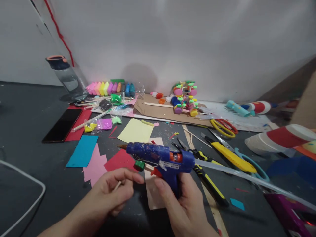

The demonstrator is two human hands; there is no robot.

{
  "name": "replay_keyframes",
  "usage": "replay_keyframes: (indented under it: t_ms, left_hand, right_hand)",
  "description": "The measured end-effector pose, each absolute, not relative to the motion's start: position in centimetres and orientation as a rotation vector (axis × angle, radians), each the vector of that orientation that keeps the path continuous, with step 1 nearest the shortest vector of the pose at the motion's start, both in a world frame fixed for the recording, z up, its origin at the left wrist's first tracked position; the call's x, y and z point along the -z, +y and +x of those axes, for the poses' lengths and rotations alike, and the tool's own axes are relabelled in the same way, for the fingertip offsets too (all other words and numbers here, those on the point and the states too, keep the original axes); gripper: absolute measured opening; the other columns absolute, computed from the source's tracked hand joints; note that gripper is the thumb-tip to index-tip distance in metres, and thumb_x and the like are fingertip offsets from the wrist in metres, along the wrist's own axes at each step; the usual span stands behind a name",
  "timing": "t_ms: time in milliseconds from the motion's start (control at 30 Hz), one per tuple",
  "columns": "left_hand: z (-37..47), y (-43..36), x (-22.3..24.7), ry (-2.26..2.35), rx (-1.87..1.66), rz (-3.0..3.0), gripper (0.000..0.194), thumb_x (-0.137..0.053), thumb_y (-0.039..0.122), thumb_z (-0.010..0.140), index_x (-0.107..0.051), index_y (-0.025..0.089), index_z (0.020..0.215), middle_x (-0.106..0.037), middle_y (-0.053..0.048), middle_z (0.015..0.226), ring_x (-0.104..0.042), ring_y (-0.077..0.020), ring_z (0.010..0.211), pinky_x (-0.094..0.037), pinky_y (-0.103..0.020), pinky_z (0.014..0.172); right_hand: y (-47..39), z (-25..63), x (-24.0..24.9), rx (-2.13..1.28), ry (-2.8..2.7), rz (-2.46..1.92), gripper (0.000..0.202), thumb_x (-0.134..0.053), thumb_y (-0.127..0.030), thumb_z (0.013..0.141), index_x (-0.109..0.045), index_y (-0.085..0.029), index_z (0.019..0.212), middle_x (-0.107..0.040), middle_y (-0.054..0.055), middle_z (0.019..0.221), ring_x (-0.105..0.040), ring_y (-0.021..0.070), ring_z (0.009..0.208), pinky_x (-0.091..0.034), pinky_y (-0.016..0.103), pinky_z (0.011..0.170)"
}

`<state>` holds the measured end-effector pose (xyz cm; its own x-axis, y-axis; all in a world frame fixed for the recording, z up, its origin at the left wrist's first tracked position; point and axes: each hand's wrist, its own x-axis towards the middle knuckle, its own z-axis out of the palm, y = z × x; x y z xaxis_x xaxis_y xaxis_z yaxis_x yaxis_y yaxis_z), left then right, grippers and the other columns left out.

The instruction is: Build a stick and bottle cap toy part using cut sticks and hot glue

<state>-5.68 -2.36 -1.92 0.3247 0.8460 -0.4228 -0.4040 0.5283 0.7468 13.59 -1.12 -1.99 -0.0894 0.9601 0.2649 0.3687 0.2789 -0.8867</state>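
Observation:
A blue hot glue gun (150,154) is gripped by its handle in my right hand (184,202), its brown nozzle pointing left. A long translucent glue stick (229,171) sticks out of its rear. My left hand (117,191) is curled just below the nozzle end, fingers closed on a thin pale stick (118,185), mostly hidden. Behind my left hand, beneath the gun's barrel, shows a green round piece (139,165) with a pale stick beside it. Under the gun lie a red paper (120,160) and a pale strip (154,192).
Yellow cutter (232,157), scissors (254,166) and pliers (212,186) lie right. Paper cups (278,140) rest farther right. A phone (63,125), bottle (67,79) and white cable (27,179) are left. Behind, colourful small models (185,98) stand on cardboard (153,110).

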Motion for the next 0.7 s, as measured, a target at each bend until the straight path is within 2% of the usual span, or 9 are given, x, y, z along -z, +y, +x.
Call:
replay_keyframes:
  t_ms: [133,200,267,367,467,533,600,700]
  left_hand:
    - [-3.7,-2.7,1.0,0.979,-1.011,0.668,0.034,-0.086,0.033,0.073,-0.075,0.021,0.102,-0.047,0.007,0.063,-0.04,-0.004,0.056,-0.037,-0.011,0.054]
    - [-2.6,-2.6,0.2,0.918,-0.998,0.636,0.033,-0.084,0.033,0.076,-0.075,0.021,0.105,-0.056,0.005,0.067,-0.052,-0.0073,0.066,-0.046,-0.014,0.066]
    - [-1.7,-2.3,-0.5,0.822,-1.01,0.584,0.031,-0.084,0.031,0.074,-0.076,0.02,0.101,-0.068,0.0,0.082,-0.06,-0.0112,0.079,-0.051,-0.02,0.078]
    - [-1.1,-2.1,-0.9,0.788,-1.04,0.505,0.028,-0.086,0.021,0.067,-0.078,0.02,0.094,-0.073,0.001,0.082,-0.063,-0.0103,0.075,-0.053,-0.02,0.077]
    - [-1.3,-2.1,-0.7,0.849,-1.0,0.496,0.033,-0.089,0.015,0.057,-0.079,0.022,0.088,-0.076,0.003,0.079,-0.066,-0.0122,0.073,-0.055,-0.02,0.073]
    - [-1.7,-2.3,-0.5,0.952,-0.971,0.562,0.031,-0.089,0.015,0.057,-0.079,0.022,0.086,-0.079,0.002,0.083,-0.069,-0.0157,0.08,-0.056,-0.022,0.079]
    - [-2.0,-2.5,-0.4,1.045,-0.992,0.657,0.024,-0.088,0.02,0.061,-0.08,0.021,0.084,-0.081,0.0,0.089,-0.071,-0.0187,0.088,-0.056,-0.025,0.087]
    - [-2.5,-2.7,-0.2,1.09,-1.04,0.688,0.018,-0.085,0.026,0.066,-0.08,0.021,0.083,-0.081,-0.002,0.091,-0.073,-0.0214,0.09,-0.057,-0.028,0.087]
  right_hand:
    - [-1.2,13.1,2.3,-0.592,-1.791,-1.173,0.017,-0.057,-0.036,0.098,-0.066,-0.025,0.107,-0.071,0.004,0.088,-0.066,0.019,0.07,-0.058,0.03,0.069]
    - [-1.1,12.9,2.5,-0.508,-1.827,-1.153,0.022,-0.056,-0.034,0.098,-0.066,-0.025,0.115,-0.07,0.005,0.09,-0.066,0.0204,0.073,-0.059,0.033,0.075]
    - [-1.1,12.7,2.6,-0.468,-1.837,-1.128,0.031,-0.054,-0.033,0.098,-0.062,-0.025,0.127,-0.069,0.009,0.104,-0.068,0.0239,0.089,-0.058,0.038,0.087]
    - [-1.1,12.4,2.6,-0.542,-1.822,-1.073,0.041,-0.051,-0.033,0.101,-0.052,-0.029,0.142,-0.053,0.01,0.141,-0.057,0.026,0.124,-0.053,0.039,0.102]
    - [-1.2,12.0,2.4,-0.669,-1.838,-1.05,0.041,-0.04,-0.037,0.106,-0.046,-0.036,0.146,-0.038,0.004,0.156,-0.046,0.0228,0.138,-0.047,0.035,0.109]
    - [-1.2,12.0,2.1,-0.717,-1.87,-1.027,0.041,-0.032,-0.039,0.108,-0.046,-0.037,0.147,-0.039,0.002,0.156,-0.043,0.0225,0.141,-0.045,0.035,0.112]
    - [-1.1,12.3,1.7,-0.722,-1.922,-0.998,0.041,-0.033,-0.035,0.108,-0.048,-0.034,0.146,-0.049,0.004,0.149,-0.049,0.0226,0.137,-0.049,0.033,0.108]
    - [-0.9,13.9,0.9,-0.628,-2.028,-0.977,0.032,-0.042,-0.028,0.104,-0.057,-0.026,0.133,-0.07,0.006,0.12,-0.069,0.0192,0.105,-0.059,0.025,0.082]
